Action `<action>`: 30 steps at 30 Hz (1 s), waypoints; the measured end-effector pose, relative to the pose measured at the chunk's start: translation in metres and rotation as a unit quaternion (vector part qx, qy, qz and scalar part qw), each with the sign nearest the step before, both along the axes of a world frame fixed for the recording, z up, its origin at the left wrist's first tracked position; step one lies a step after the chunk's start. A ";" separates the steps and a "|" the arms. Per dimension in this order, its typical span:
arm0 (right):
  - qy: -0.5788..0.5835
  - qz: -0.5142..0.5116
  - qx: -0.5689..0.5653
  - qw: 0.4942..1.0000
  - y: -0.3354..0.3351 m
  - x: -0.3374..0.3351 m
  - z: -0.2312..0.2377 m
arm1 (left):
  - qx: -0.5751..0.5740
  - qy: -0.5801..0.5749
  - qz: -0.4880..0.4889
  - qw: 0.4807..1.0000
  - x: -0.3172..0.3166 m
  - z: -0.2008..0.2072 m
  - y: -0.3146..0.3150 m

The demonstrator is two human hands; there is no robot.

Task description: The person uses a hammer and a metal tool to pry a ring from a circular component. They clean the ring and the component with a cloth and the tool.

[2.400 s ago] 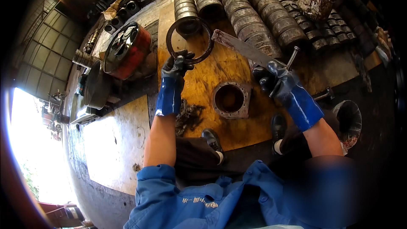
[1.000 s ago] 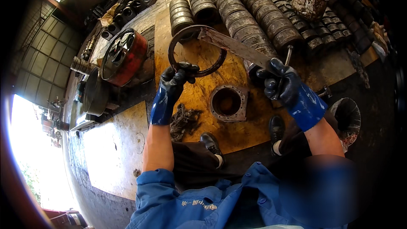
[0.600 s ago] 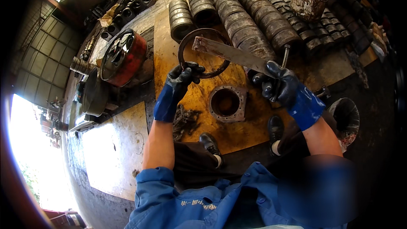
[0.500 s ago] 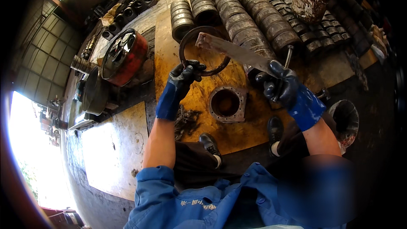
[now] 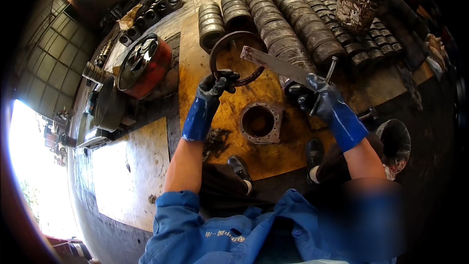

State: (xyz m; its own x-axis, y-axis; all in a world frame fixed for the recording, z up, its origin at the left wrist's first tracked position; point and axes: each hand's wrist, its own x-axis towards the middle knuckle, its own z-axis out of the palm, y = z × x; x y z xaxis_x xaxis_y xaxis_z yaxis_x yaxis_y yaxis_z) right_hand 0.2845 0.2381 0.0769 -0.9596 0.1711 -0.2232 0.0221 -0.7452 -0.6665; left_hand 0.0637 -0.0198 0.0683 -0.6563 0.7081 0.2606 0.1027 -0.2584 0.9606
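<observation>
My left hand (image 5: pixel 214 88), in a blue and black glove, is closed on the near-left rim of a dark ring (image 5: pixel 214 61) held up off the floor. My right hand (image 5: pixel 323 99), gloved alike, grips a long flat metal scraper blade (image 5: pixel 281 66). A thin rod with a flat round head (image 5: pixel 332 68) also passes through that fist. The blade's far end, crusted brown, lies over the ring's right side; whether it touches cannot be made out. Below, between the hands, a flanged housing (image 5: pixel 276 131) with a round bore rests on the yellow-stained floor sheet.
Rows of stacked metal cylinders (image 5: pixel 288 36) lie ahead. A stained bucket (image 5: pixel 359 7) stands at the far right, and another container (image 5: pixel 403 139) sits near my right leg. A red drum (image 5: pixel 159 63) holds parts at left. Dark rags (image 5: pixel 215 142) lie near my left foot.
The blade's far end has shifted right and slightly down across the ring. My right hand has moved a little left with the rod. My left hand and the ring moved slightly right.
</observation>
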 end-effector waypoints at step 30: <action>0.122 -0.100 0.371 0.915 -0.040 -0.014 -0.008 | -0.464 0.233 -0.019 0.854 0.050 0.138 0.051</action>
State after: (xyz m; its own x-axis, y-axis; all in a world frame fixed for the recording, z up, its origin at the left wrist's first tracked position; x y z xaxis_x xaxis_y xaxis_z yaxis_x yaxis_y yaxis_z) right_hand 0.2703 0.1978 0.0688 -0.8980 0.3673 0.2423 -0.2820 -0.0577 -0.9577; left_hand 0.1134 0.0308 0.2066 -0.6055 0.7709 -0.1976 0.5390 0.5799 0.6109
